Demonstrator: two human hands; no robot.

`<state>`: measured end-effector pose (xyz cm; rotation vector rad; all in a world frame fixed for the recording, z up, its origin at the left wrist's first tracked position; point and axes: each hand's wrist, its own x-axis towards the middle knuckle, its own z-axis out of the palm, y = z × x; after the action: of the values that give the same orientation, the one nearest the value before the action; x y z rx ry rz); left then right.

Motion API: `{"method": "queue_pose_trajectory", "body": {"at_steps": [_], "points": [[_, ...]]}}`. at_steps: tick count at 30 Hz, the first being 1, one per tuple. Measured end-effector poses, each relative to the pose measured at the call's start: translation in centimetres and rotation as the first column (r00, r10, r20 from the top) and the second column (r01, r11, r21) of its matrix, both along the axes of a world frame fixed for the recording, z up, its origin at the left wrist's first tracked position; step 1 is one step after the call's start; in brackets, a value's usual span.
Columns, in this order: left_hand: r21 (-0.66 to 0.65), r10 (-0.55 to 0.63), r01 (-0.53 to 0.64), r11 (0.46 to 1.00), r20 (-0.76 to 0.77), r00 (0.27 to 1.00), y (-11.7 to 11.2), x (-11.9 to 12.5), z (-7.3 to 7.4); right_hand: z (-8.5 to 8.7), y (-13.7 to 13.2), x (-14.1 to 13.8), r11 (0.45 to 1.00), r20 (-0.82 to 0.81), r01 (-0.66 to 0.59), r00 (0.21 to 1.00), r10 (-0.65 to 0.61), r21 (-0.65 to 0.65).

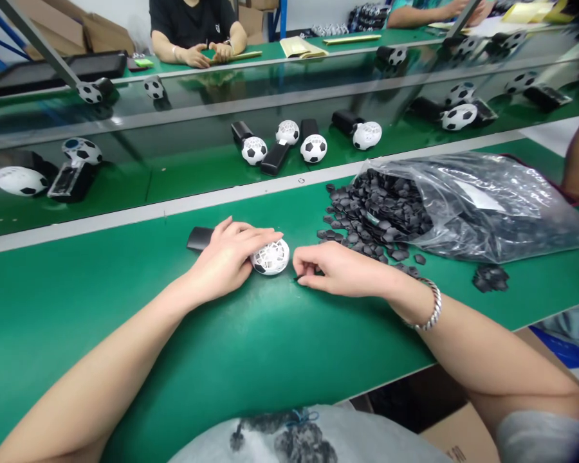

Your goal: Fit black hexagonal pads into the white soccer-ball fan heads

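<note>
On the green tabletop lies a black-handled device with a white football-patterned head (pixel 271 256), some of its panels filled black and others uncovered. My left hand (pixel 229 254) is closed over it, palm across the black handle (pixel 199 238) and fingers reaching onto the head. Just right of the head, my right hand (pixel 332 269) pinches a small black piece (pixel 296 278) between thumb and fingertips. Beyond it, a heap of loose black pentagon pieces (pixel 390 202) spills from a clear plastic bag (pixel 502 206).
A small clump of black pieces (pixel 491 278) lies right of my forearm. Behind a grey rail (pixel 193 209), a green conveyor (pixel 183 173) carries several football-headed devices (pixel 313 148). Across it a person in black (pixel 197 32) sits near yellow paper (pixel 302 47).
</note>
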<state>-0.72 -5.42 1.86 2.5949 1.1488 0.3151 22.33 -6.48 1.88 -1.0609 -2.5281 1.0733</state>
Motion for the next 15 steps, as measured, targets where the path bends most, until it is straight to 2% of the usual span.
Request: {"method": "queue_pose_trajectory", "body": {"at_steps": [4, 9, 15], "points": [[-0.016, -0.008, 0.008, 1.000, 0.008, 1.000, 0.2, -0.1, -0.1, 0.4, -0.1, -0.2, 0.994, -0.122, 0.028, 0.992, -0.015, 0.108], [-0.023, 0.013, -0.013, 1.000, 0.000, 1.000, 0.3, 0.0, -0.3, 0.4, -0.3, -0.5, 0.980, -0.155, 0.110, 0.984, -0.085, 0.163], [-0.070, 0.006, -0.005, 0.998, 0.021, 1.000, 0.0, 0.2, -0.2, -0.6, -0.1, -0.7, 0.962, -0.276, 0.097, 0.961, -0.024, 0.256]]}}
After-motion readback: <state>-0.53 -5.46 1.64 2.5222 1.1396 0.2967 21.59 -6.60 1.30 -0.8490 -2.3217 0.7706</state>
